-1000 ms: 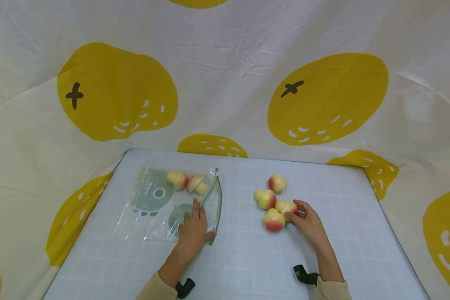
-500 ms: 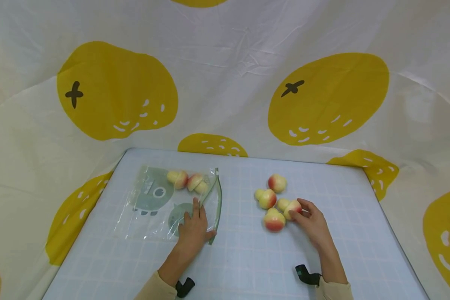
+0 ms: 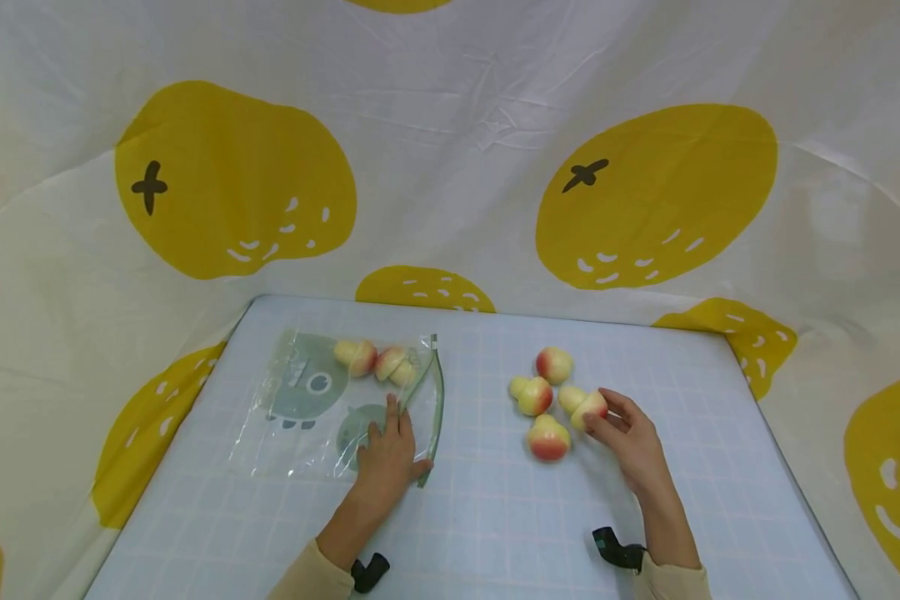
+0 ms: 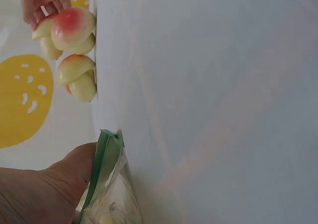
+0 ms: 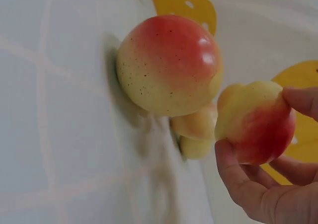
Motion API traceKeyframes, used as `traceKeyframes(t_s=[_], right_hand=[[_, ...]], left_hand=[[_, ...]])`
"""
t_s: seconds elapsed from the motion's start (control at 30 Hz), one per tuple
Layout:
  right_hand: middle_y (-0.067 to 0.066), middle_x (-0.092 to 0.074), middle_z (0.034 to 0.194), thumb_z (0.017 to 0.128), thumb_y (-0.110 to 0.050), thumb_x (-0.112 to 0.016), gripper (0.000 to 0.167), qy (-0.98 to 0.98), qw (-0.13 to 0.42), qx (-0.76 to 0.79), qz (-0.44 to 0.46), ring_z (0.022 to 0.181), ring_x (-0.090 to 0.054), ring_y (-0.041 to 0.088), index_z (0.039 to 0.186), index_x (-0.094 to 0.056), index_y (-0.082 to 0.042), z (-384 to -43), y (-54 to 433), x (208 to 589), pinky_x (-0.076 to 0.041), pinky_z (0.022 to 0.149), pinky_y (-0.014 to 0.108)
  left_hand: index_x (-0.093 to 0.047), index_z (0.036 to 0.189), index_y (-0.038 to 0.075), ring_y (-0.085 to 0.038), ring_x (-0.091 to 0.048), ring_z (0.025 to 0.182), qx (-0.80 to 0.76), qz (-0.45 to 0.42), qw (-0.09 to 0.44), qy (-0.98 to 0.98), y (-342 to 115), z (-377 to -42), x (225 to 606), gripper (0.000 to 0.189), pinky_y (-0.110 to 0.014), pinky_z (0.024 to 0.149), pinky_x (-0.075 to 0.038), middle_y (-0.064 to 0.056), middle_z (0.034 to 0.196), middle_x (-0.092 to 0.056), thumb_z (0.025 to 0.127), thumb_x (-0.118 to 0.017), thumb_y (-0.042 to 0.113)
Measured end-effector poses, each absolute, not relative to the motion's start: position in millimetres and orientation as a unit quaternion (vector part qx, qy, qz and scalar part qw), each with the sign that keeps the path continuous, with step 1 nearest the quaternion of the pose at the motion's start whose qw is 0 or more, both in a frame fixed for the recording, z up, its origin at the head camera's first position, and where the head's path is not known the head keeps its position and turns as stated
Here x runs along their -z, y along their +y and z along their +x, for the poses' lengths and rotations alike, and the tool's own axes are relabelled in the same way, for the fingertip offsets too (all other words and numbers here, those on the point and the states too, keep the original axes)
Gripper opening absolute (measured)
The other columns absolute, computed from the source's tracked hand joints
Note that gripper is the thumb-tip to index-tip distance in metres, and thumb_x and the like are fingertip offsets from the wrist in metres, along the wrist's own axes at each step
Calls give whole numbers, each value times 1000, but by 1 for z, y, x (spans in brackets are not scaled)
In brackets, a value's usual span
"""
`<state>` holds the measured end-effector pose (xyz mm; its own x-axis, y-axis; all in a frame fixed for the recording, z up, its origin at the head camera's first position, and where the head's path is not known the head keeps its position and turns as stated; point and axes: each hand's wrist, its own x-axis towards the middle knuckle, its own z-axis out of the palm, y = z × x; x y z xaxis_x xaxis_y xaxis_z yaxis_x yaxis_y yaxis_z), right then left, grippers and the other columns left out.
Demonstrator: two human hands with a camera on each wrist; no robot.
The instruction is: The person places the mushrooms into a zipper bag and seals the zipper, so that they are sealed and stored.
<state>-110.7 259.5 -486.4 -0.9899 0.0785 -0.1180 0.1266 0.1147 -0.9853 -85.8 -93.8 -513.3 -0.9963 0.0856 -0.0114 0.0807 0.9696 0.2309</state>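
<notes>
A toy mushroom (image 3: 579, 405), pale yellow with a red-tinged cap, is pinched between the right hand's (image 3: 633, 442) thumb and fingers. The right wrist view shows that mushroom (image 5: 256, 122) held just off the table. Three similar mushrooms lie close by: one behind (image 3: 554, 366), one to the left (image 3: 532, 396) and one in front (image 3: 548, 439). The left hand (image 3: 390, 458) rests with spread fingers on a clear zip bag (image 3: 262, 450), its thumb at the green zip strip (image 3: 439, 400). Inside the bag lie two mushrooms (image 3: 356, 357) near its far side.
A pale checked cloth covers the table (image 3: 487, 517). Behind it hangs a white curtain (image 3: 450, 167) with large yellow fruit prints. Black wrist mounts (image 3: 371, 573) sit by both sleeves. Green cartoon shapes are printed on the bag.
The right hand has drawn its mushroom slightly right and up, away from the front mushroom it sat against. The left hand and bag have stayed in place.
</notes>
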Motion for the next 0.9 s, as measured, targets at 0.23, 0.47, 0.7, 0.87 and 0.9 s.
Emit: traceKeyframes(t_s=[0.23, 0.47, 0.7, 0.87, 0.9], right_hand=[[3, -53, 126, 93, -7, -72, 65, 705, 20, 706, 64, 100, -62, 11, 146, -38, 8, -110, 253, 479, -56, 83, 28], [4, -55, 128, 92, -5, -72, 60, 702, 21, 712, 23, 108, -60, 14, 143, -44, 5, -114, 233, 470, -55, 86, 28], [18, -48, 138, 91, 1, -71, 59, 698, 30, 715, -18, 112, -59, 16, 143, -45, 5, -123, 204, 466, -54, 87, 27], [17, -48, 141, 90, 0, -73, 57, 702, 37, 710, -36, 113, -58, 19, 142, -49, 2, -127, 182, 464, -53, 87, 26], [16, -48, 140, 90, -1, -73, 58, 704, 40, 708, -39, 113, -57, 19, 142, -49, 1, -128, 177, 463, -53, 87, 26]], left_hand=[[-46, 140, -9, -56, -51, 116, -121, 35, 18, 992, -92, -87, 511, 96, -66, 72, -52, -29, 156, -28, 73, -88, 44], [-46, 140, -10, -56, -51, 115, -121, 33, 22, 992, -92, -87, 511, 95, -68, 74, -51, -30, 155, -28, 73, -89, 43], [-47, 139, -10, -56, -52, 114, -122, 37, 12, 992, -92, -86, 511, 95, -67, 72, -52, -30, 155, -28, 72, -89, 43], [-47, 138, -10, -56, -52, 113, -122, 35, 15, 992, -92, -87, 511, 95, -67, 72, -52, -30, 155, -29, 72, -89, 43], [-47, 138, -10, -56, -52, 113, -122, 34, 16, 992, -92, -87, 511, 95, -68, 72, -52, -30, 155, -29, 72, -90, 43]])
